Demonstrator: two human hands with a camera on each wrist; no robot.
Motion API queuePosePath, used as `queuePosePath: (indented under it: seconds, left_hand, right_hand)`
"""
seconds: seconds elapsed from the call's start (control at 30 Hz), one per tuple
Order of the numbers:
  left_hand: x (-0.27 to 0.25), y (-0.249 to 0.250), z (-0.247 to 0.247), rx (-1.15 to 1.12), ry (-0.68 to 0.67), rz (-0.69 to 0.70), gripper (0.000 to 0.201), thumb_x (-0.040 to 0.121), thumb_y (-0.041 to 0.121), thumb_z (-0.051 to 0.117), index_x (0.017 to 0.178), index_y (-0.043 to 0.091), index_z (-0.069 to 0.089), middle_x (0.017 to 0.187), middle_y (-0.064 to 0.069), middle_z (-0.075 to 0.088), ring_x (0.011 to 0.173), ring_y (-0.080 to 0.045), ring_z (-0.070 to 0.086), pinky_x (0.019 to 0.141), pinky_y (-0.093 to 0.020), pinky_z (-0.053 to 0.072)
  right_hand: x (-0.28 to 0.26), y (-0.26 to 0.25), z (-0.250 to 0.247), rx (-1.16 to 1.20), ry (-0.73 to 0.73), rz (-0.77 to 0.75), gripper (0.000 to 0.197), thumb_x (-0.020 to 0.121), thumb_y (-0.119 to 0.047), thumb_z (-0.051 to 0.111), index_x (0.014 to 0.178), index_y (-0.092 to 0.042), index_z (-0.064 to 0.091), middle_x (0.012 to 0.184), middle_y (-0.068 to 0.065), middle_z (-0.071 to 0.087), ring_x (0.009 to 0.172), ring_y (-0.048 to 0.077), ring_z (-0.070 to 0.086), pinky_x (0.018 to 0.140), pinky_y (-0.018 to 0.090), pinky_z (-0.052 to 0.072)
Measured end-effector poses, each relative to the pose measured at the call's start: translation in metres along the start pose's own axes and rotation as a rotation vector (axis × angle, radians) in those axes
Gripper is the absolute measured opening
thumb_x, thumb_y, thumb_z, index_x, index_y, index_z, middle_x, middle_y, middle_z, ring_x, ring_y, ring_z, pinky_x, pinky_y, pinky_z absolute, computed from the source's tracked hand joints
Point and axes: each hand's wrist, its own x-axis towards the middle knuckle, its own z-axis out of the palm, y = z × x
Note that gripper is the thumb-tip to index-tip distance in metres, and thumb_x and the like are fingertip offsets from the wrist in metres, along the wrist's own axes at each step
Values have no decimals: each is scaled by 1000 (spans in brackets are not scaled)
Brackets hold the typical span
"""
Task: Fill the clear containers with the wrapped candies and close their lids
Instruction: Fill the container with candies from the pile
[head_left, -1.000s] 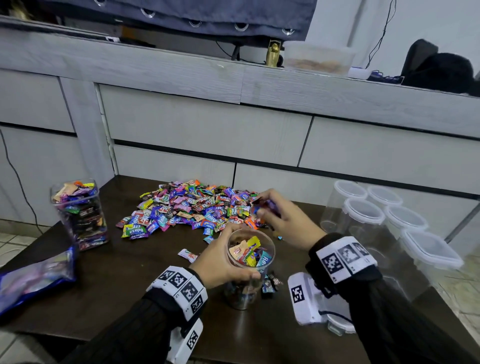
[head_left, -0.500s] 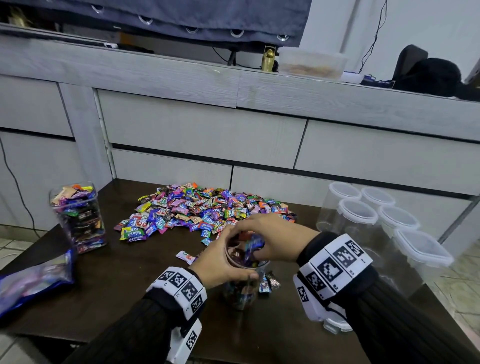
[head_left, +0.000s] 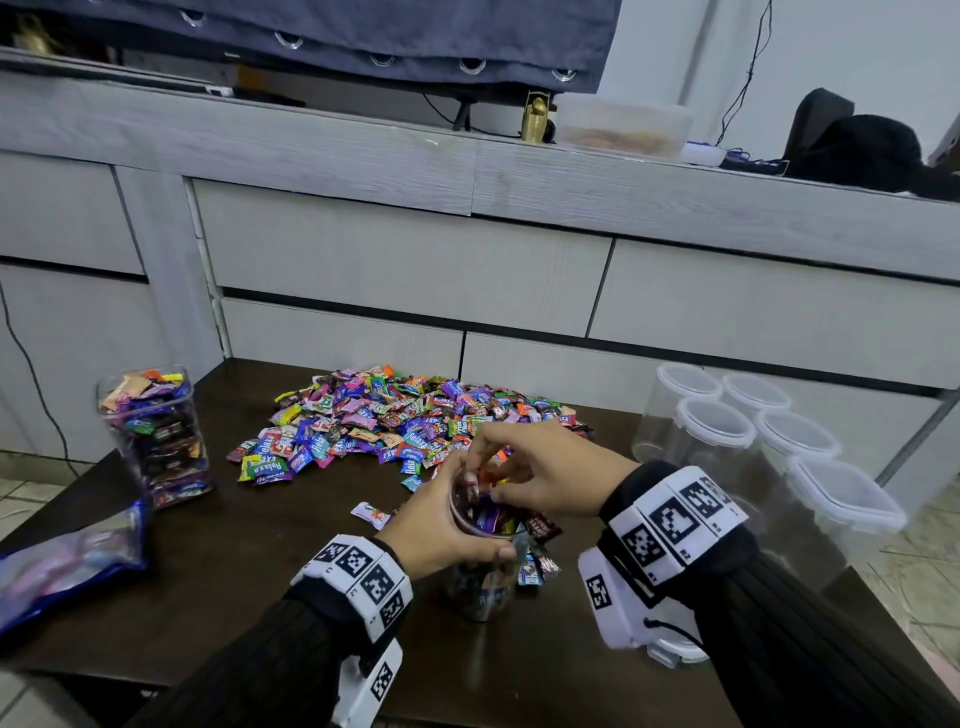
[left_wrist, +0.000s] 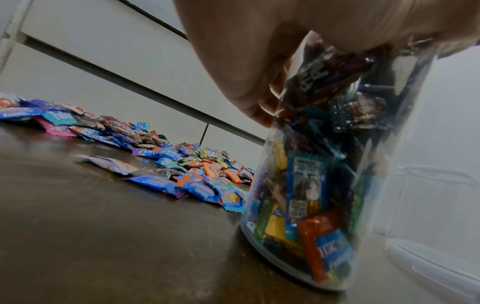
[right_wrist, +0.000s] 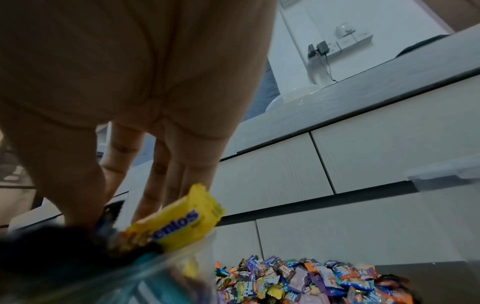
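Head view: my left hand (head_left: 441, 525) grips the jar (head_left: 480, 582) at lower centre; my right hand (head_left: 550, 467), fingers straight, presses candies (head_left: 493, 512) at its rim.

A dark wooden surface (head_left: 218, 566) stood against a grey drawer unit (head_left: 405, 270). On top of the drawer unit sat a frosted plastic tub (head_left: 623, 124), a small gold figure (head_left: 535, 117) just left of it, and a black bag (head_left: 852, 150) far to the right. A dark blue cloth (head_left: 363, 31) hung above the unit. Left of it, a thin black cable (head_left: 31, 369) ran down.
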Motion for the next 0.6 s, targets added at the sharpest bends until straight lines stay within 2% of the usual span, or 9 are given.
queuePosePath:
  seconds: [0.1, 0.2, 0.27, 0.3, 0.37, 0.47, 0.5, 0.57, 0.6]
  left_hand:
    - [0, -3, 0, -12, 2, -9, 91, 50, 36, 93, 126, 32, 42, 121, 12, 66, 117, -2, 59, 103, -27, 46]
    - [0, -4, 0, 0, -4, -13, 90, 49, 40, 93, 124, 37, 43, 119, 13, 65, 116, -1, 60, 97, -18, 46]
    - [0, -3, -1, 19, -2, -14, 86, 48, 41, 92, 119, 47, 43, 118, 12, 65, 114, 0, 61, 93, -15, 47]
    - [0, -2, -1, 31, 0, -13, 84, 47, 42, 92, 115, 54, 44, 119, 12, 64, 114, -1, 61, 94, -17, 47]
    - [0, -2, -1, 41, 3, -2, 80, 47, 42, 92, 110, 59, 45, 122, 11, 63, 115, -2, 60, 99, -24, 47]
    - [0, -3, -1, 49, 14, 14, 79, 47, 43, 91, 109, 60, 45, 122, 10, 63, 115, -1, 60, 100, -25, 46]
    - [0, -3, -1, 54, 14, 14, 79, 48, 43, 91, 110, 60, 45, 122, 9, 62, 116, -3, 60, 101, -27, 46]
    - [1, -5, -1, 55, 9, 5, 79, 50, 43, 91, 112, 57, 44, 123, 8, 62, 118, -5, 59, 103, -33, 45]
    - [1, -5, -1, 59, 10, 1, 79, 50, 44, 91, 112, 58, 44, 122, 11, 63, 117, -3, 59, 102, -29, 46]
  right_hand:
    - [-2, 0, -8, 6, 71, -11, 19, 86, -12, 64, 104, -16, 61, 104, -2, 66, 92, 12, 66, 78, 19, 50]
    - [-5, -1, -18, -87, 92, 1, 21, 83, -22, 70, 103, -20, 63, 97, -6, 66, 84, 6, 62, 76, 20, 48]
    - [-9, 0, -22, -124, 25, 75, 33, 73, -31, 80, 99, -27, 61, 86, -13, 61, 69, 0, 55, 67, 19, 45]
    - [-11, 1, -23, -150, -26, 120, 38, 68, -34, 83, 98, -30, 60, 83, -13, 59, 66, -2, 52, 65, 20, 44]
    - [-12, 2, -20, -195, -84, 174, 42, 64, -32, 85, 99, -29, 61, 80, -12, 57, 63, -2, 49, 63, 20, 43]
    - [-7, 2, -7, -224, 3, 155, 35, 69, -20, 81, 100, -21, 65, 72, -17, 53, 64, 1, 49, 59, 16, 38]
    - [-4, 1, -2, -224, 21, 143, 33, 71, -17, 80, 101, -18, 65, 76, -15, 57, 69, 6, 53, 61, 16, 39]
    - [-1, 1, 6, -220, 23, 132, 31, 74, -13, 77, 104, -13, 67, 93, -3, 67, 81, 13, 59, 69, 20, 43]
    - [-1, 1, 6, -222, 21, 133, 31, 75, -12, 76, 104, -13, 67, 99, 1, 68, 82, 13, 59, 72, 21, 43]
